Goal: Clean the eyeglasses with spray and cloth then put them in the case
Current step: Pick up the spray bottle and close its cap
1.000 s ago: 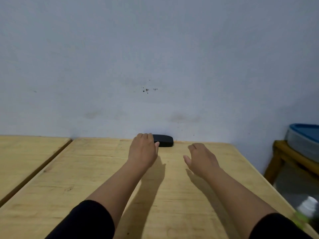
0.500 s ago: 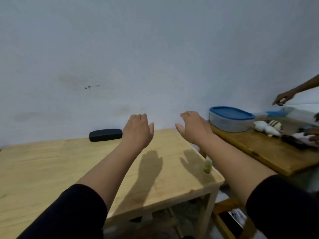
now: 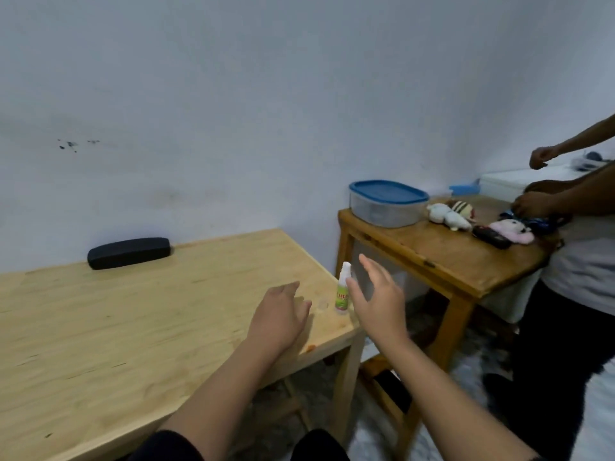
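Two things have changed in a second: my view has swung right along the pale wooden surface (image 3: 133,327), and my right grip (image 3: 376,304) has come from near the back edge to the front right corner, where the small spray bottle (image 3: 342,291) stands upright; that bottle was barely in sight at the corner of my view before. The right grip is spread, fingers straight, just beside the bottle and holding nothing; my left grip (image 3: 279,321) hovers loosely spread over the surface a little to the left, also empty. I judge the spray is about to be picked up, so cleaning has not begun. The black case (image 3: 129,252) lies closed at the back edge against the wall, well apart from my hands; I cannot see the eyeglasses or cloth, perhaps inside it. Beyond the corner stands a darker second table (image 3: 442,257) with a blue-lidded container (image 3: 387,202) and soft toys (image 3: 449,216); another person (image 3: 582,261) works there, close enough to crowd my right side.
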